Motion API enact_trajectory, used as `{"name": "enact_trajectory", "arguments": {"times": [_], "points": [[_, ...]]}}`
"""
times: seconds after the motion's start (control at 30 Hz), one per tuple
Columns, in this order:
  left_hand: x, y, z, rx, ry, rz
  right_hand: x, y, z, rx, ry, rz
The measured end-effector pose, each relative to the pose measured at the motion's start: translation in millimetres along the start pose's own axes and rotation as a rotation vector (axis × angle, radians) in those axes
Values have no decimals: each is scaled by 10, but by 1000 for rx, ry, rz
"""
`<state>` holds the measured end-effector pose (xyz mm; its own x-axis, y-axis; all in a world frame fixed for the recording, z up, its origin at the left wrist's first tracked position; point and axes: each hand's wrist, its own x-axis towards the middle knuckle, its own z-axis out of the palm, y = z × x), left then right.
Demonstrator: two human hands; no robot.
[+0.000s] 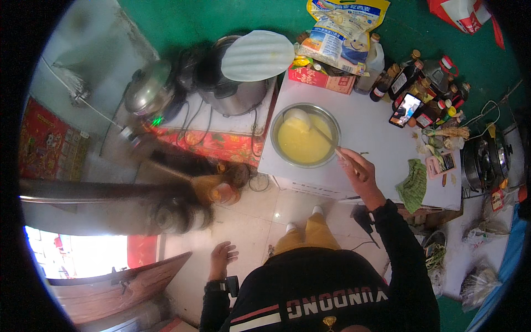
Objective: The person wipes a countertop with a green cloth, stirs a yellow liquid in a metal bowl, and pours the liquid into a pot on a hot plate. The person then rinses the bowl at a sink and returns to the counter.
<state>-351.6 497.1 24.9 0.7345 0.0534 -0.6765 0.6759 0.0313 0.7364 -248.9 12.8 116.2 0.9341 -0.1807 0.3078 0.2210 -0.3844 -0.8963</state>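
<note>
My right hand point(357, 170) is closed around the handle of a ladle point(299, 118), whose bowl rests in yellow liquid inside a round metal basin point(275, 148). The basin stands near the front left corner of a white work surface point(365, 120). Some of the yellow liquid shows in the ladle's bowl. Low in the view, away from the surface, my left hand point(224, 254) hangs over the floor with its fingers apart and nothing in it.
A pot point(236, 97) with a pale oval lid or tray point(258, 56) on top stands left of the basin. Bottles point(404, 81), a propped phone point(405, 110) and a red box point(319, 79) line the back. A green cloth point(412, 186) hangs at the front edge.
</note>
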Motion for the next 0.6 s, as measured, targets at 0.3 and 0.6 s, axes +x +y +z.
{"name": "enact_trajectory", "arguments": {"times": [0.3, 0.6], "points": [[-12, -96, -3, -8, 8, -3, -88, -173, -56, 414, 185, 521], [-55, -66, 19, 11, 3, 11, -199, -356, -330, 562, 219, 560]]}}
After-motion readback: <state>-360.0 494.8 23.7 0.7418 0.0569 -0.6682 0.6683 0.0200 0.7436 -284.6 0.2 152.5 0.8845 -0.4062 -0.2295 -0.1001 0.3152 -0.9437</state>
